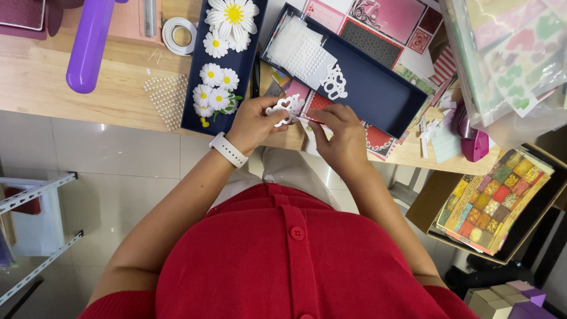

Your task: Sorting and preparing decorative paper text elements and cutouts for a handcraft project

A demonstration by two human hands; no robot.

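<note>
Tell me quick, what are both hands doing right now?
Left hand: closed on a white heart-shaped paper cutout.
Right hand: fingers pinched at the same cutout's edge, near a red patterned card.

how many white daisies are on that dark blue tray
8 daisies show on the tray: three at the top, five lower. Overlaps may hide more.

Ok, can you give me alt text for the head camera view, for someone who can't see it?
Seen from above, a person in a red top holds a white heart-shaped paper cutout between the left hand and right hand at a wooden table's edge. Beyond the hands lie a dark tray of white daisies, an open dark blue box and patterned craft papers.
</note>
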